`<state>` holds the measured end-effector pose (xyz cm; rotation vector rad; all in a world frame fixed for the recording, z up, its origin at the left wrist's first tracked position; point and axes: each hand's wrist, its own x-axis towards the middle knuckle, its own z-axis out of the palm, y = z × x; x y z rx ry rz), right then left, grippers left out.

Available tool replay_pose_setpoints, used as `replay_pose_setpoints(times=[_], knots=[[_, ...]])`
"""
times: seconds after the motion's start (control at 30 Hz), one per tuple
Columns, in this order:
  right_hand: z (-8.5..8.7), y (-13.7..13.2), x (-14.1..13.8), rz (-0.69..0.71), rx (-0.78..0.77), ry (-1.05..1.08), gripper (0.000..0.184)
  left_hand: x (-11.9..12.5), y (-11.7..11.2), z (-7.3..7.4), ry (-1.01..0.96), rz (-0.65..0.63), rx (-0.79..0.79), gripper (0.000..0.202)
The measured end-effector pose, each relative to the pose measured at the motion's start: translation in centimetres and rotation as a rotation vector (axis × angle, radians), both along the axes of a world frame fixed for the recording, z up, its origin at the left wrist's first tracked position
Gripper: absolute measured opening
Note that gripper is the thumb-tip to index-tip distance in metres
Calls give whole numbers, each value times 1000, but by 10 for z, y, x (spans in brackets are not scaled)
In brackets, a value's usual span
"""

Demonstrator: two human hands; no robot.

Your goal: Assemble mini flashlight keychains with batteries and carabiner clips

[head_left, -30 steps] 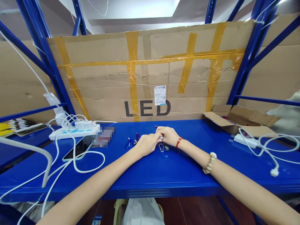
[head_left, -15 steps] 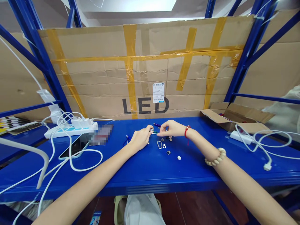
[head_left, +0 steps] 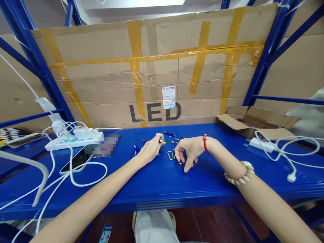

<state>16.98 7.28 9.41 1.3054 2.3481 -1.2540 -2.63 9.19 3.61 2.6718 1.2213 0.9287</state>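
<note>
My left hand (head_left: 151, 149) is closed around a small piece with a round silvery end (head_left: 161, 140); its body is hidden by my fingers. A short green piece (head_left: 166, 142) shows just beyond the fingertips, and I cannot tell whether it is joined to it. Fingers apart and pointing down, my right hand (head_left: 189, 152) hovers low among the small metal parts, seemingly holding nothing. A small square metal part (head_left: 180, 164) lies by its fingertips. Left of it is a silver carabiner (head_left: 170, 155). A dark blue tube (head_left: 169, 133) lies behind.
Blue pieces (head_left: 137, 149) lie left of my left hand. Farther left are a phone (head_left: 77, 160), a white power strip (head_left: 73, 141) and looping white cables. An open cardboard box (head_left: 272, 133) and a white adapter (head_left: 262, 145) stand at right. A large cardboard sheet (head_left: 106, 91) closes the back.
My right hand has moved toward me, from beside the left fingertips to above the small square part. The white round piece on the table is now out of sight. My left hand keeps its grip.
</note>
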Motion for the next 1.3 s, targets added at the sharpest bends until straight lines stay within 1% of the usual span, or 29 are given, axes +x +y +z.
replay_pose_setpoints(times=[0.07,0.13,0.23,0.33,0.43,0.5,0.57,0.67,0.77,0.83,0.9,0.97,1.07,1.17,1.23,1.3], knots=[[-4,0,-4,21,2,9,61,0,0,0,1,-18,7,6],[-9,2,-7,41,3,30,59,0,1,0,21,-10,15,7],[-16,9,-9,47,69,107,48,0,3,0,75,16,54,8],[-21,18,-9,25,267,161,31,-1,5,0,138,44,112,11],[-22,27,-7,5,552,120,15,-1,7,-1,194,62,165,13],[-19,30,-4,-9,701,88,13,-2,7,0,220,80,179,15],[-15,32,1,-25,746,80,13,-2,6,0,241,96,185,17],[-12,35,10,-71,723,40,18,-2,5,1,261,105,195,18],[-14,39,15,-148,681,-36,25,-2,4,2,270,98,203,19],[-18,42,16,-205,575,-26,26,-1,4,2,280,95,210,20],[-22,44,16,-255,450,35,27,-1,4,2,291,102,220,21],[-25,45,14,-285,378,104,29,-2,4,2,300,108,228,21],[-27,45,12,-305,330,193,31,-2,5,2,289,96,225,22],[-26,43,8,-329,289,259,26,-2,5,2,273,59,214,24],[-26,41,6,-329,299,267,20,-2,4,3,266,33,217,24],[-26,39,3,-315,345,244,16,-2,4,3,260,18,227,25]])
